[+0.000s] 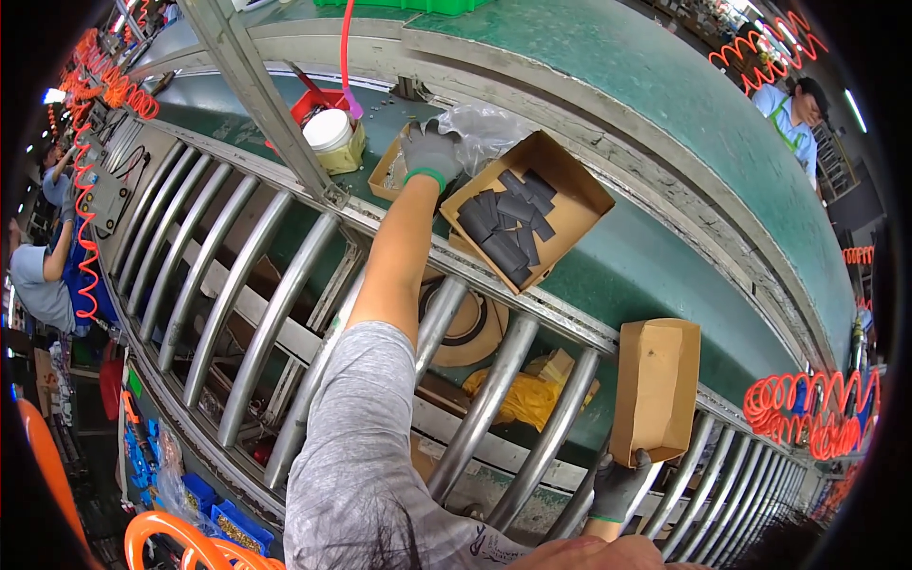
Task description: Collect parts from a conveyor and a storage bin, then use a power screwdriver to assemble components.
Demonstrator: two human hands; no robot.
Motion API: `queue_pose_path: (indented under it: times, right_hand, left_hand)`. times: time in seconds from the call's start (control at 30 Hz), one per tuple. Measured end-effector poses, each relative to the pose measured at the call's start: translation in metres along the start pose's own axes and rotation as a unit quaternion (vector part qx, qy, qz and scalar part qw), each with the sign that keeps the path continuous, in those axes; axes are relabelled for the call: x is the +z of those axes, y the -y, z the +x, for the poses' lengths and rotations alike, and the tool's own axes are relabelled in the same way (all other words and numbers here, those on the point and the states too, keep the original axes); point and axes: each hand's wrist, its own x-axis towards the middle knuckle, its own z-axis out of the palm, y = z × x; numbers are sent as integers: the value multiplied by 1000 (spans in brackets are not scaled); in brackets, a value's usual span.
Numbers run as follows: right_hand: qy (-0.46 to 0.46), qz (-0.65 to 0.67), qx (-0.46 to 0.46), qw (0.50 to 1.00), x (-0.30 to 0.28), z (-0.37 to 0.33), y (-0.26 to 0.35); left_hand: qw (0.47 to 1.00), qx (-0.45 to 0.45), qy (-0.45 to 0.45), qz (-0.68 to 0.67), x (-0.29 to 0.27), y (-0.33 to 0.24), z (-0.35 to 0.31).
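My left hand (432, 155), in a grey glove with a green cuff, reaches out over a small cardboard box (385, 171). Its fingers look spread, and nothing shows in them; the fingertips partly cover the box. Crumpled clear plastic (484, 126) lies just beside that hand. To its right, a larger open cardboard box (579, 195) sits tilted, with several flat dark pieces (508, 220) inside. Low on the right, my gloved right hand (620, 486) grips the near end of an open, bare-bottomed cardboard box (655, 389) above the rollers.
Metal rollers (256, 313) run along my side of the green bench. A metal post (261, 95) rises left of my arm, near a white tub (328, 130) and a red bin (318, 100). Coiled orange hoses (807, 408) hang at both sides. Other people (793, 119) work nearby.
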Motion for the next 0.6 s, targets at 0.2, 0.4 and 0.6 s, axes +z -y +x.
queue_pose_path:
  times: [0.2, 0.4, 0.6]
  right_hand:
    - [-2, 2, 13, 1000, 3, -2, 1]
    - [0, -26, 16, 1000, 10, -9, -1]
    - [-10, -17, 24, 1000, 16, -13, 0]
  left_hand:
    - [963, -166, -73, -198, -4, 40, -4]
    - [921, -231, -74, -304, -8, 80, -23]
    - [905, -164, -164, -357, -5, 69, -20]
